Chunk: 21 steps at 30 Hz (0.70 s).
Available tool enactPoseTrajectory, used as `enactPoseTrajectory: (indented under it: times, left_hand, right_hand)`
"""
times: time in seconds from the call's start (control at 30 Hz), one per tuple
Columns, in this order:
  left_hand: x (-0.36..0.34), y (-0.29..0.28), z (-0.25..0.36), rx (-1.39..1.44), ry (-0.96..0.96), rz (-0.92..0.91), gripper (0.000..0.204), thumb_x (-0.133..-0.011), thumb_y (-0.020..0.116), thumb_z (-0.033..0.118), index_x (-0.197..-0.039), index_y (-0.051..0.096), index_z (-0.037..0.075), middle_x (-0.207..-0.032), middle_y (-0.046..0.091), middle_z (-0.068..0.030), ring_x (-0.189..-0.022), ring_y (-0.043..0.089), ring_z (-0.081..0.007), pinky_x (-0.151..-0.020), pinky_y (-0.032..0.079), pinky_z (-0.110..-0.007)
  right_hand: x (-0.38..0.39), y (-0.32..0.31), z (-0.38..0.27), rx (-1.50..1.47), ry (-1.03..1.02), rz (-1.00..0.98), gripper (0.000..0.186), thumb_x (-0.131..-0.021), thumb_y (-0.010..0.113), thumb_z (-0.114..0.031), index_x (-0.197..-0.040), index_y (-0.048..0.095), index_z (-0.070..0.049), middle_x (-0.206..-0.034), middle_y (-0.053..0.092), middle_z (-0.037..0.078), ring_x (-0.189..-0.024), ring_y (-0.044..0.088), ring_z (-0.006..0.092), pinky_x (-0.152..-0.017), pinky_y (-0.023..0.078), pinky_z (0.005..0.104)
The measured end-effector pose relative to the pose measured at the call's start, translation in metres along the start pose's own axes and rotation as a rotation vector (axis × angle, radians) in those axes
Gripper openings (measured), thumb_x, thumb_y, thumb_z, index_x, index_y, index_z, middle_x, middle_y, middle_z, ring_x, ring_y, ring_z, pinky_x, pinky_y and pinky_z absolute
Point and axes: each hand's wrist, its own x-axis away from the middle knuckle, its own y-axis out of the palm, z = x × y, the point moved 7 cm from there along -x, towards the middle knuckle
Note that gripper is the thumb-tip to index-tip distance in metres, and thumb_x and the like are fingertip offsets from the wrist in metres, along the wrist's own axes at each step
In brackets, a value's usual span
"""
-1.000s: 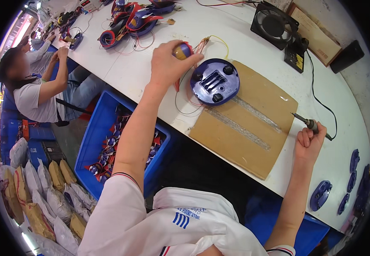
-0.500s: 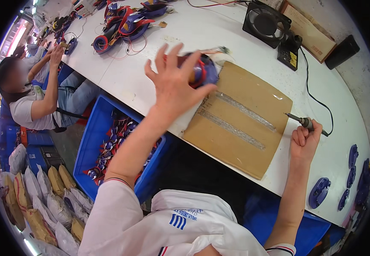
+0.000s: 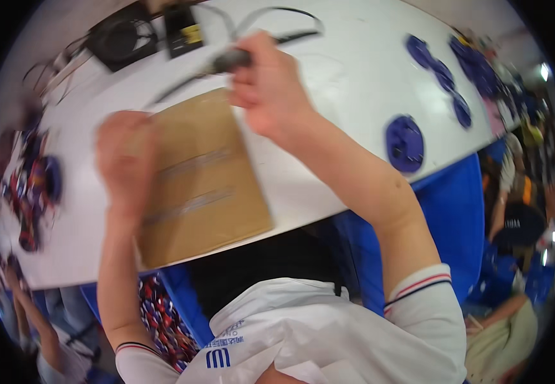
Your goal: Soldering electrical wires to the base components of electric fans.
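My right hand [image 3: 268,89] grips the dark handle of the soldering iron [image 3: 229,62], held above the back edge of a brown cardboard sheet [image 3: 210,224]. Its long shaft points down-left and is blurred. My left hand [image 3: 127,150] is over the sheet's left side, smeared by motion, so its fingers and anything in them cannot be made out. Two pale strips [image 3: 194,201] run across the cardboard. Blue plastic shells [image 3: 404,144] lie to the right on the white table [image 3: 328,179].
A fan [image 3: 124,37] and black stand [image 3: 181,32] with cords sit at the back. Red-and-blue assemblies [image 3: 31,185] lie left. Blue bins [image 3: 456,217] stand below the front edge. Other people [image 3: 56,345] are at both sides, including one at lower right [image 3: 501,339].
The view has swung rightward. The round blue assembly has left the cardboard. My left hand has moved down to the sheet's left side, and my right hand has raised the iron toward the back.
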Motion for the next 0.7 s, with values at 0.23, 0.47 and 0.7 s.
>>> enactPoseTrajectory:
  times: [0.23,0.47,0.7]
  left_hand:
    - [-0.004,0.237,0.253,0.297,0.14,-0.351,0.075,-0.078,0.067,0.039,-0.143,0.032,0.025,-0.147,0.024,-0.022,-0.138,0.02,-0.0375,-0.111,0.021,-0.05]
    - [0.015,0.24,0.258,0.373,0.22,-0.639,0.083,-0.062,0.08,0.037,-0.134,0.044,0.017,-0.14,0.036,-0.0213,-0.131,0.033,-0.035,-0.105,0.028,-0.049]
    - [0.019,0.036,0.116,0.255,-0.046,-0.397,0.074,-0.055,0.076,0.024,-0.123,0.051,0.012,-0.122,0.053,-0.0119,-0.113,0.049,-0.0295,-0.095,0.034,-0.041]
  right_hand:
    - [0.013,0.046,-0.041,-0.058,-0.087,-0.155,0.019,-0.084,0.053,-0.018,-0.071,0.055,-0.005,-0.051,0.043,-0.001,-0.036,0.024,0.0051,-0.036,0.019,0.0202]
    - [0.016,0.034,-0.068,-0.113,-0.082,-0.194,0.021,-0.087,0.053,-0.019,-0.07,0.055,-0.007,-0.049,0.045,-0.004,-0.033,0.028,0.0043,-0.033,0.019,0.0186]
    - [0.008,0.018,-0.06,-0.098,-0.031,-0.36,0.02,-0.086,0.053,-0.018,-0.072,0.056,-0.004,-0.05,0.043,-0.003,-0.035,0.024,0.0042,-0.036,0.019,0.0195]
